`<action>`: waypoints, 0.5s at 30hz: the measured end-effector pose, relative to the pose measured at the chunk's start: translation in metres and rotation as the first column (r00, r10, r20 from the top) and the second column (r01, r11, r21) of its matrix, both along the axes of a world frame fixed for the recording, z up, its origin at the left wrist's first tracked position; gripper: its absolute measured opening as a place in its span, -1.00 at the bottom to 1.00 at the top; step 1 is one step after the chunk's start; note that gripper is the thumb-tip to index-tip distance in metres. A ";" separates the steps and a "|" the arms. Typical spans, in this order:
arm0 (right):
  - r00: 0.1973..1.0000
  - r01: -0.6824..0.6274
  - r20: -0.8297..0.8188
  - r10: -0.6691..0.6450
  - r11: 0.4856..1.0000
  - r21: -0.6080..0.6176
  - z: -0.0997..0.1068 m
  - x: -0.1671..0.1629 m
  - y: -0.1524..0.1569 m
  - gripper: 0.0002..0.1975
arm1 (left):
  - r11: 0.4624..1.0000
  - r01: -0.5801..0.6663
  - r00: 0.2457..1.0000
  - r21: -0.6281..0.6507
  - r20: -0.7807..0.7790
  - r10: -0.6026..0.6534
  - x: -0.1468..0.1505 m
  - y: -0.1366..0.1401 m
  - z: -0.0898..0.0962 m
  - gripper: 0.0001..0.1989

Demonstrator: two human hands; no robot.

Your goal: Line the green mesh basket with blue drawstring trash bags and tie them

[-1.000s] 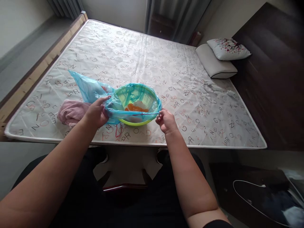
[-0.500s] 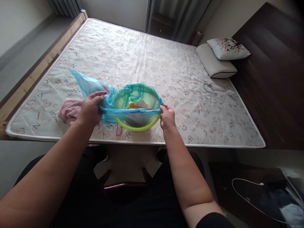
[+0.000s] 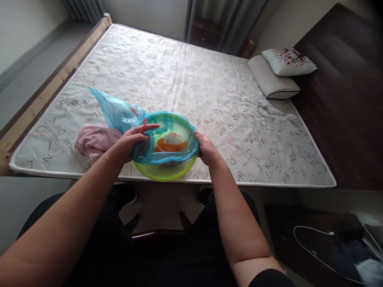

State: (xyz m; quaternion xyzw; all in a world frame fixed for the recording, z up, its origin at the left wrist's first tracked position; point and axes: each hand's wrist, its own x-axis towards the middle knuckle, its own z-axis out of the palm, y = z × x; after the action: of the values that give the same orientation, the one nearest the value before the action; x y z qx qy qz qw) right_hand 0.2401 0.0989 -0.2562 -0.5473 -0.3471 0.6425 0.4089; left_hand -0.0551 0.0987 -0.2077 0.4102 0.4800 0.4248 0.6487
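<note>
A yellow-green mesh plastic basket (image 3: 164, 173) lies tilted at the mattress's near edge, its mouth towards me. Around and across that mouth stretches a thin blue plastic bag (image 3: 115, 105), whose loose end trails off to the left. Something orange and white (image 3: 172, 144) shows inside the basket; I cannot make out what it is. My left hand (image 3: 134, 139) grips the bag at the basket's left side, index finger extended, beside a red drawstring (image 3: 143, 125). At the right side of the rim, my right hand (image 3: 206, 147) pinches the bag's edge.
A crumpled pink towel (image 3: 95, 140) rests left of the basket on the letter-printed mattress (image 3: 194, 75). Two pillows (image 3: 273, 79) sit by the dark headboard (image 3: 344, 99). Below right, a white cable (image 3: 311, 228) curves over a dark surface.
The basket has come nearer to me and tipped further up. Both hands have drawn the bag's edge down over the rim, and the left index finger has straightened.
</note>
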 end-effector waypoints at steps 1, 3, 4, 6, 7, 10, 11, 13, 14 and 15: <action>0.999 -0.051 0.007 0.051 0.998 0.030 0.001 -0.001 -0.001 -0.46 | 1.000 0.003 1.000 -0.026 0.013 -0.003 0.000 0.000 0.000 -0.48; 0.994 -0.106 0.013 0.106 0.990 0.093 0.004 -0.001 -0.002 -0.48 | 0.998 -0.011 0.999 -0.057 0.036 0.013 0.000 0.000 0.000 -0.52; 0.994 -0.107 0.026 0.104 0.986 0.132 0.006 -0.001 -0.002 -0.49 | 0.998 -0.027 0.999 -0.058 0.043 0.030 0.000 0.001 -0.001 -0.53; 0.997 -0.039 0.069 0.025 0.975 0.219 0.006 0.000 -0.001 -0.53 | 0.997 -0.055 0.997 -0.056 0.055 0.058 0.001 0.002 -0.002 -0.56; 0.995 0.026 0.088 -0.051 0.964 0.265 0.006 0.000 0.000 -0.55 | 0.996 -0.061 0.996 -0.059 0.062 0.065 0.001 0.002 -0.002 -0.56; 0.955 0.241 0.067 -0.290 0.886 0.395 0.003 0.002 0.002 -0.60 | 0.996 -0.061 0.994 -0.071 0.082 0.067 0.001 0.003 -0.002 -0.57; 0.938 0.295 0.040 -0.344 0.854 0.430 0.004 0.003 0.003 -0.63 | 0.995 -0.061 0.994 -0.074 0.086 0.068 0.001 0.004 -0.002 -0.58; 0.912 0.368 -0.022 -0.409 0.797 0.479 0.006 0.006 0.004 -0.70 | 0.995 -0.072 0.993 -0.074 0.089 0.079 0.001 0.005 -0.002 -0.61; 0.901 0.401 -0.059 -0.431 0.771 0.494 0.009 0.008 0.004 -0.74 | 0.994 -0.087 0.992 -0.067 0.088 0.093 0.001 0.005 -0.002 -0.63; 0.887 0.436 -0.099 -0.450 0.748 0.500 0.011 0.010 0.005 -0.76 | 0.993 -0.108 0.990 -0.052 0.087 0.113 0.001 0.006 -0.002 -0.66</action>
State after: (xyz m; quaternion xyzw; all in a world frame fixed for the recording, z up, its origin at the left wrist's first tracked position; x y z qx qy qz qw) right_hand 0.2504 0.1037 -0.2454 -0.4948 -0.3701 0.4045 0.6742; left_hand -0.0540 0.1051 -0.2097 0.3482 0.4823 0.4667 0.6545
